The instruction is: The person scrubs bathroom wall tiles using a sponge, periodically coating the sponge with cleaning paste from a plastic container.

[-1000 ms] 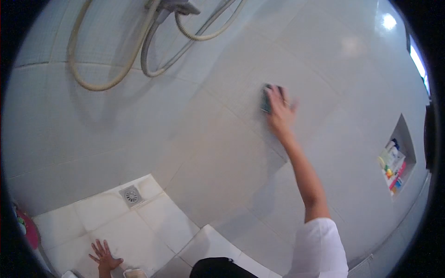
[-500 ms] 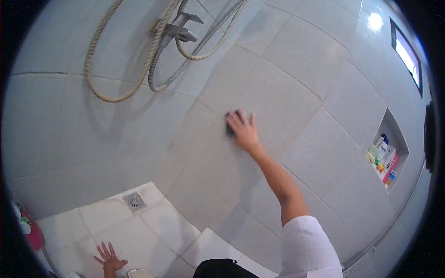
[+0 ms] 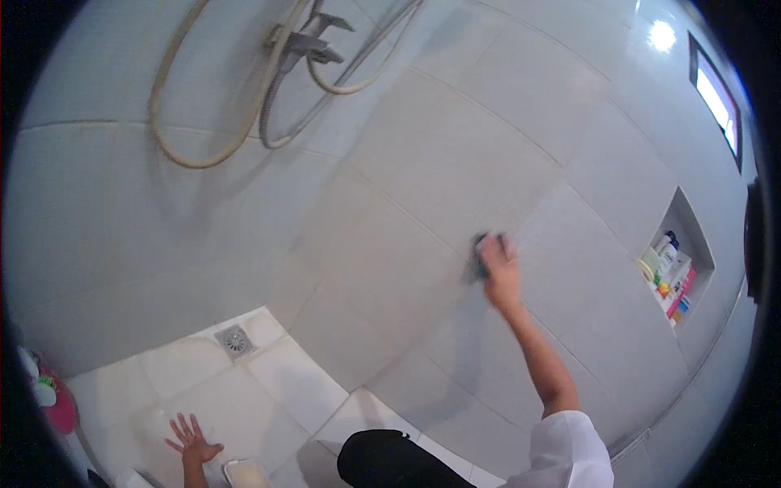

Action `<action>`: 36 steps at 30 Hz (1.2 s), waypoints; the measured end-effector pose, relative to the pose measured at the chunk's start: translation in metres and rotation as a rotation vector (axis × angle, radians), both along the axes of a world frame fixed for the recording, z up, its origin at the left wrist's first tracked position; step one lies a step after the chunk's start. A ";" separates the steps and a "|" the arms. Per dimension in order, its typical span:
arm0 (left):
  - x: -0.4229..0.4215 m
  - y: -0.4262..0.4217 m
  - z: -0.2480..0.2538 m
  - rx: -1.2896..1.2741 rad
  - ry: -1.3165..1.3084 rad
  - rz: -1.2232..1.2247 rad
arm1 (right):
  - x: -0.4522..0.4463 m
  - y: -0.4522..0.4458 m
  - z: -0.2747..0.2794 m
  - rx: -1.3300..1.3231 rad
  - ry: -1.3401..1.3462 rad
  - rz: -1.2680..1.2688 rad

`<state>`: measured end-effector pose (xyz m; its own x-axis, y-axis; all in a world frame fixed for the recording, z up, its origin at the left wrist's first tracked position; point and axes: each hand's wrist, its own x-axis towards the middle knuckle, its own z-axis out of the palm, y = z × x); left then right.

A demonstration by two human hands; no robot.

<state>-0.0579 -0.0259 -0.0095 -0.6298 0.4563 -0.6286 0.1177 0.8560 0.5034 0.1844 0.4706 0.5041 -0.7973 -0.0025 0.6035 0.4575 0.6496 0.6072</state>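
Note:
Against the grey wall tiles, my right hand is closed over a dark scrubbing pad. Motion blurs both, and the fingers cover much of the pad. At the lower left, my left hand has its fingers spread and holds nothing. It is over the pale floor tiles; whether the palm touches them I cannot tell. Just right of that wrist is a pale rectangular container, cut off by the lower edge.
A mixer tap with looping shower hoses is on the left wall. A square drain sits in the floor corner. Toiletries fill a wall niche at right. A pink item stands far left.
My right hand has moved with the pad to the right and down across the wall. My left hand stays spread in nearly the same place.

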 end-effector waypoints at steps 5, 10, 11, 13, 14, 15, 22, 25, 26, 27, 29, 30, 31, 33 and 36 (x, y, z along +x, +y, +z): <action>0.002 0.001 -0.012 -0.008 0.041 0.006 | -0.036 -0.035 -0.088 0.004 -0.294 -0.026; 0.005 0.002 -0.008 -0.027 0.064 0.011 | -0.126 -0.037 -0.014 0.258 0.027 0.051; 0.005 0.002 -0.011 -0.029 0.078 0.015 | -0.149 -0.035 0.001 0.291 0.117 0.074; 0.007 0.005 -0.011 -0.039 0.089 0.020 | -0.200 -0.021 0.027 0.137 0.286 0.284; 0.008 0.006 -0.007 -0.044 0.097 0.021 | -0.232 -0.015 0.037 -0.102 0.381 0.439; 0.007 0.005 -0.005 -0.048 0.108 0.024 | -0.267 -0.013 0.042 -0.345 0.476 0.592; 0.002 0.007 -0.009 -0.065 0.075 0.018 | -0.452 0.002 -0.073 -0.853 0.583 0.715; 0.004 0.005 -0.018 -0.087 0.082 0.015 | -0.434 -0.006 -0.192 -0.816 0.575 0.629; 0.002 0.007 -0.014 -0.082 0.074 0.009 | -0.417 -0.009 -0.209 -1.052 0.393 0.519; 0.002 0.008 -0.011 -0.079 0.060 0.003 | -0.396 -0.007 -0.222 -1.278 0.195 0.396; 0.003 0.008 -0.006 -0.116 0.055 0.003 | -0.355 -0.008 -0.257 -1.718 -0.211 0.132; 0.003 0.011 -0.005 -0.127 0.077 -0.002 | -0.333 -0.023 -0.270 -1.981 -0.144 0.065; 0.004 0.011 -0.006 -0.150 0.056 0.003 | -0.309 -0.041 -0.279 -2.239 -0.064 -0.014; 0.006 0.011 -0.011 -0.142 0.112 0.004 | -0.275 -0.058 -0.309 -2.557 0.002 0.134; 0.006 0.013 -0.021 -0.194 0.144 -0.014 | -0.251 -0.088 -0.339 -2.889 0.056 0.461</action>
<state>-0.0520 -0.0133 -0.0306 -0.7137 0.3449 -0.6096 0.1885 0.9328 0.3071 -0.0662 0.3824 0.1652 -0.9406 0.1363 -0.3110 0.2045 -0.5040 -0.8392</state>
